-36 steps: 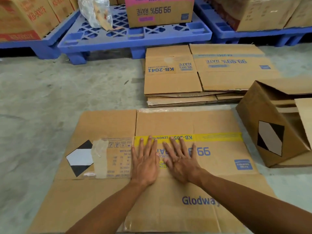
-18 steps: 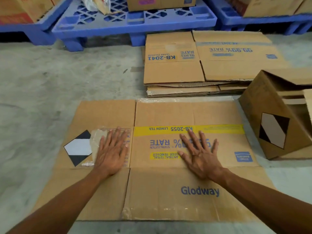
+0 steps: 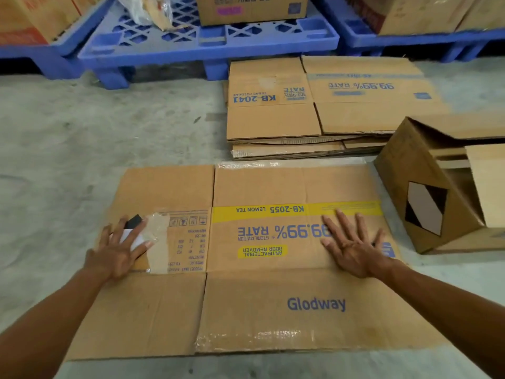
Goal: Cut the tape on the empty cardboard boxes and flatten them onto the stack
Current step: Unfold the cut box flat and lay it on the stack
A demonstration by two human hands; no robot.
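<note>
1. A flattened cardboard box point(image 3: 273, 296) is lying on the grey concrete floor point(image 3: 82, 149), directly in front of the person, with its printed side facing up.
2. The left hand point(image 3: 114, 253) is resting flat on the left panel of this box, fingers spread wide, holding nothing. It is partly covering a black and white diamond label point(image 3: 133, 228), and its fingertips are touching a patch of old tape point(image 3: 159, 242).
3. The right hand point(image 3: 352, 247) is pressing flat on the right part of the same box, palm down and fingers spread, also gripping nothing. It is lying over the end of the blue "99.99% RATE" print, just below the yellow band point(image 3: 295, 210).
4. Strips of clear tape point(image 3: 259, 339) are showing along the near edge and along the far edge of the box.
5. The stack of flattened boxes point(image 3: 314, 116) is sitting just behind the flattened box, near its far edge but not touching it as far as I can tell.
6. An unflattened box point(image 3: 426, 192) is lying tilted on the floor to the right, its open side facing right, just beside the right edge of the flattened box.
7. Blue plastic pallets point(image 3: 207, 42) are standing at the back, carrying more cartons point(image 3: 251, 8) and a plastic bag point(image 3: 147, 9).
</note>
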